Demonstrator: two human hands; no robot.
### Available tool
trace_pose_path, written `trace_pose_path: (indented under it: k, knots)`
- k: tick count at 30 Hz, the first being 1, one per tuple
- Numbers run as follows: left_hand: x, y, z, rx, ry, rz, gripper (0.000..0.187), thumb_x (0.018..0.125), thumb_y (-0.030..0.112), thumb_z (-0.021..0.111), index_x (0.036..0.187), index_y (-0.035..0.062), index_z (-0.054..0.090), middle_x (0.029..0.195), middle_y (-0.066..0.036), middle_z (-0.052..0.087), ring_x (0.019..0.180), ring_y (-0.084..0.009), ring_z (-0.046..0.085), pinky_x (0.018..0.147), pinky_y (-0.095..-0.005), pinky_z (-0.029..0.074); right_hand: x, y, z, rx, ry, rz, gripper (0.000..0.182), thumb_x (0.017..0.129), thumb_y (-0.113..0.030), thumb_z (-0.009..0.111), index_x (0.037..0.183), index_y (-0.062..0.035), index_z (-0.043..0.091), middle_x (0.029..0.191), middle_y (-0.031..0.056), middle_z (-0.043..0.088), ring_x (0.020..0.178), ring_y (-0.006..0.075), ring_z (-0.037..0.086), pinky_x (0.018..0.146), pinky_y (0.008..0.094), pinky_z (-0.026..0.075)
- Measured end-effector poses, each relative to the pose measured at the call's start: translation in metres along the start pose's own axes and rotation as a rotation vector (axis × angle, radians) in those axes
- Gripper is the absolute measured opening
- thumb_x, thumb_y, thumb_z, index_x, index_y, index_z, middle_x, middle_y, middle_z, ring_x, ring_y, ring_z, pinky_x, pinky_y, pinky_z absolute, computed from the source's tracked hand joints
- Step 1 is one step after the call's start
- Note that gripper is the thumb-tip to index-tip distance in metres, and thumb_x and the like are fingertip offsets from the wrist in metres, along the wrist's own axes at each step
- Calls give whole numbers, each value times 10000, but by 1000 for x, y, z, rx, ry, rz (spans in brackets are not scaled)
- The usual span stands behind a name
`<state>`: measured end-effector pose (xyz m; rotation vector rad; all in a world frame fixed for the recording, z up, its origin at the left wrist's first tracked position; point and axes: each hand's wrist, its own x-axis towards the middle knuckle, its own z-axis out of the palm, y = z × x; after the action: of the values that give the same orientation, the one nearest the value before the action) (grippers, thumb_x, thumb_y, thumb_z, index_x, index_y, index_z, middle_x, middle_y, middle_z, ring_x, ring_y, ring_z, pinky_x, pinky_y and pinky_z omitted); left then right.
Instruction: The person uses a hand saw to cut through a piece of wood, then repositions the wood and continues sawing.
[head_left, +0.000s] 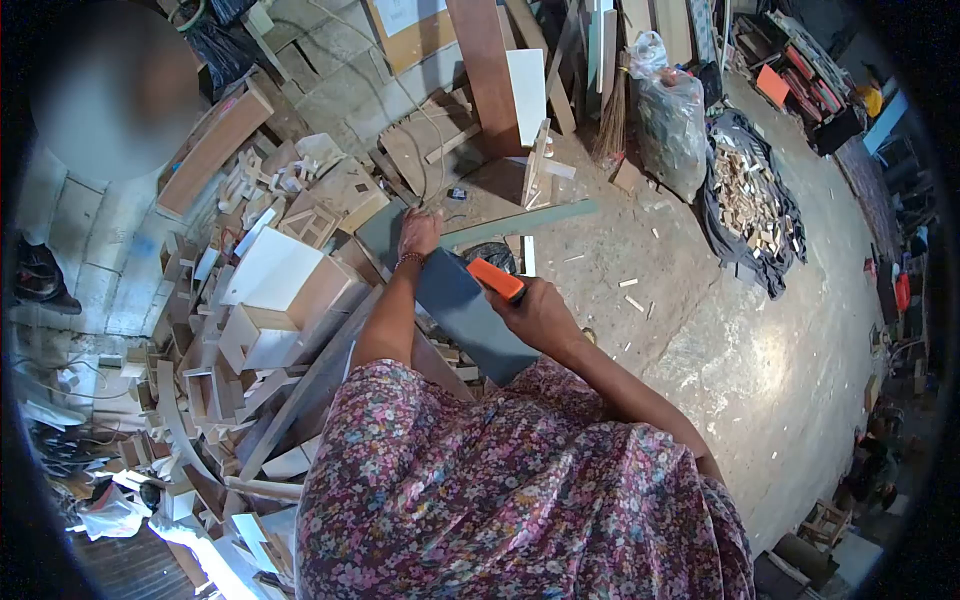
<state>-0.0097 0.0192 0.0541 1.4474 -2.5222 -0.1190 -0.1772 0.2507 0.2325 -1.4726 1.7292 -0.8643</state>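
A dark blue-grey board (465, 305) slants across the front of my lap, its near end meeting the flowered cloth of my clothing. My left hand (420, 232) is at the far end of this board, fingers curled over its edge. In my right hand (540, 315) is an orange and black hand tool (497, 280), held just above the board's right side. Its exact kind does not show, and my fingers cover its near end.
Wooden offcuts and box pieces (290, 290) are heaped on my left. Ahead lies a long greenish strip (530, 220). Beyond are leaning planks (490, 80), a broom (612, 120), a filled plastic sack (672, 130) and small wood scraps (755, 185) on dark cloth. Another person (120, 100) is at upper left.
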Motion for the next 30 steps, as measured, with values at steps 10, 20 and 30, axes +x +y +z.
trace_pose_path:
  k: [10, 20, 30]
  knots:
    - [-5, 16, -11, 16, 105, -8, 435, 872, 255, 332, 710, -15, 631, 787, -161, 626, 826, -291, 562, 897, -372, 331, -44, -21, -44, 34, -49, 55, 335, 782, -304, 594, 846, 24, 580, 618, 239, 554, 630, 423, 553, 536, 425, 434]
    - [3, -5, 16, 8, 47, -1, 429, 877, 251, 318, 749, -16, 629, 833, -154, 625, 856, -289, 560, 934, -379, 303, -14, -1, -4, -69, 25, -2, 342, 782, -295, 604, 826, 43, 579, 621, 230, 551, 657, 406, 560, 529, 388, 436]
    - [3, -7, 19, 26, 110, -2, 434, 873, 263, 324, 741, -23, 623, 826, -154, 623, 878, -308, 546, 936, -390, 304, -38, -23, -40, -12, -73, 46, 333, 786, -299, 595, 881, 20, 589, 654, 225, 573, 634, 385, 567, 559, 396, 444]
